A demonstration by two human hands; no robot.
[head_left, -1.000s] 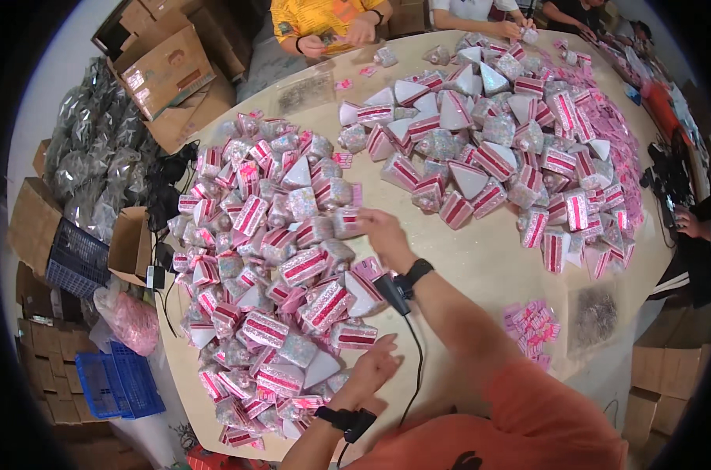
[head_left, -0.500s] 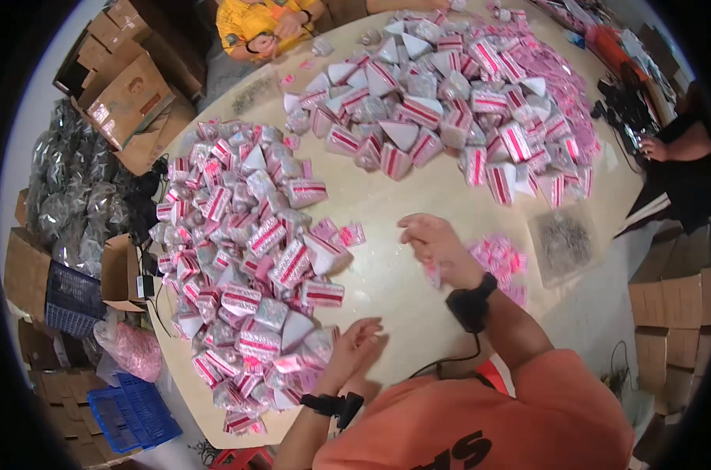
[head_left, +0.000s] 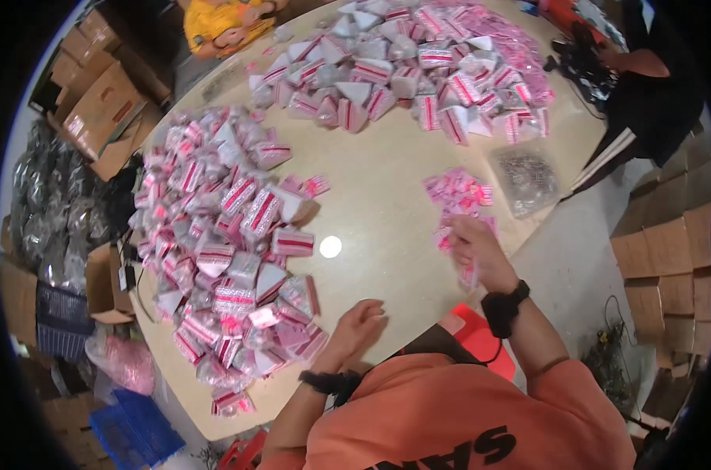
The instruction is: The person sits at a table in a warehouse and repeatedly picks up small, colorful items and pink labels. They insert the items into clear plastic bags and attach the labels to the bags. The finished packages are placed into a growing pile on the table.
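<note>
"Where were the pink cards (head_left: 455, 190)?"
"Heaped on the worktop (head_left: 379, 204), right hand (head_left: 477, 252) over their near edge; I couldn't tell its pinch. Left hand (head_left: 360, 323) half-open."
"Risk?"
"Overlapping cards could have scattered if dragged together."

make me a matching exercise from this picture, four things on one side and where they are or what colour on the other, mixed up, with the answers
Column one
1. right hand
2. left hand
3. clear tray
4. shirt of the person at the top left

Column two
A. yellow
B. on the table, right of the pink cards
C. near the left pile of wrapped packs
D. at the near side of the pink cards

Right pairs: 1-D, 2-C, 3-B, 4-A
</note>
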